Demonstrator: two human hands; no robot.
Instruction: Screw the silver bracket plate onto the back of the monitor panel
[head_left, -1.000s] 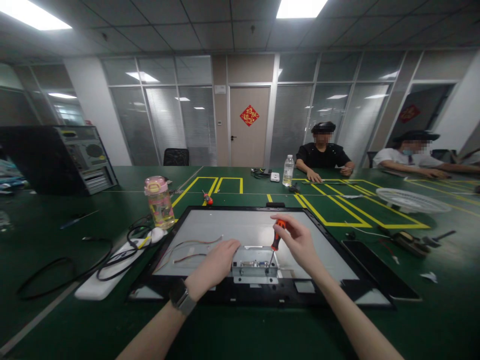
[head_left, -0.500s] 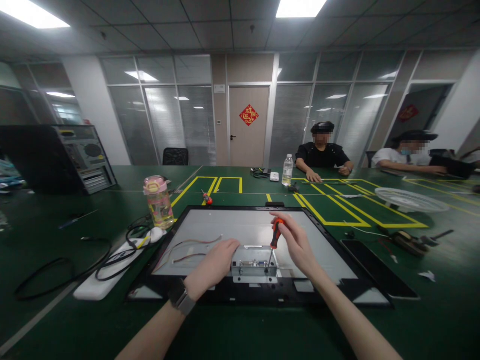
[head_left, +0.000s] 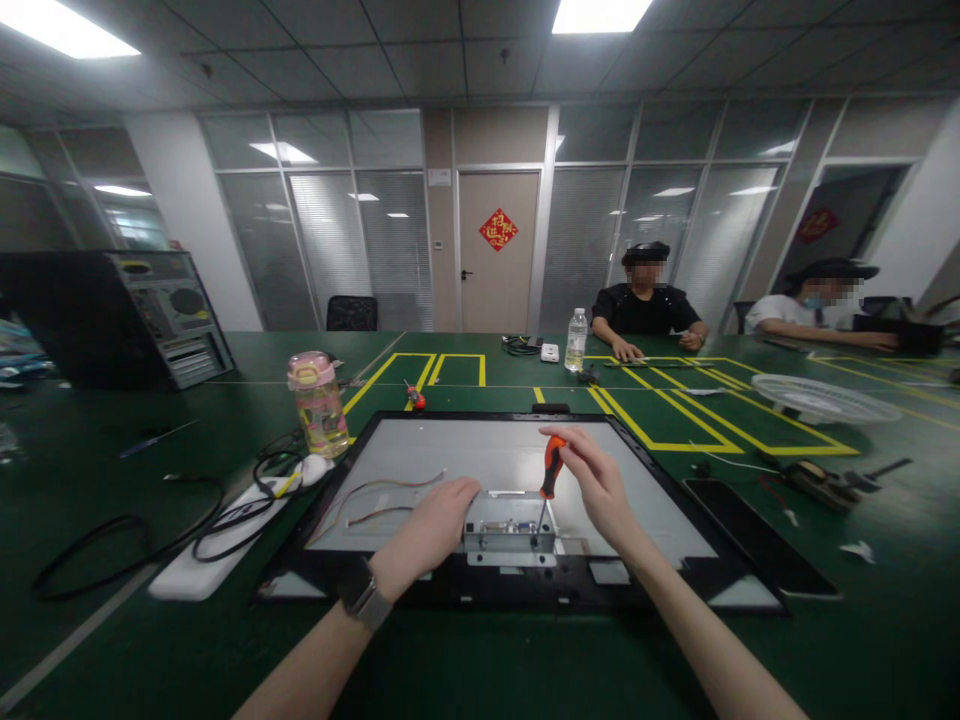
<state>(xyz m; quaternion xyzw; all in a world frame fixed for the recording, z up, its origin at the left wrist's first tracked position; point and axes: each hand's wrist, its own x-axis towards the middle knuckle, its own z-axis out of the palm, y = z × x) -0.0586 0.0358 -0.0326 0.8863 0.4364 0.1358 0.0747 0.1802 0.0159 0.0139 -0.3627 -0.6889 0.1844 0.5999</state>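
Observation:
A display panel with a black frame lies flat before me, its grey back facing up. On its near middle sits a metal bracket with video ports along the front side. My left hand holds the bracket's left side, fingertips partly hidden behind it. In my right hand is a red and black screwdriver, its handle pinched near the top. The shaft points down, slightly tilted, with its tip at the bracket's right part. Thin cables lie on the panel left of the bracket.
To the left are a white power strip with black cords, a pink-lidded bottle and a computer case. A phone-like black slab and a tape-gun-like tool lie right. Two people sit across the green table.
Both hands stay almost in place. The screwdriver's handle has turned slightly in my right hand, and its tip remains at the bracket.

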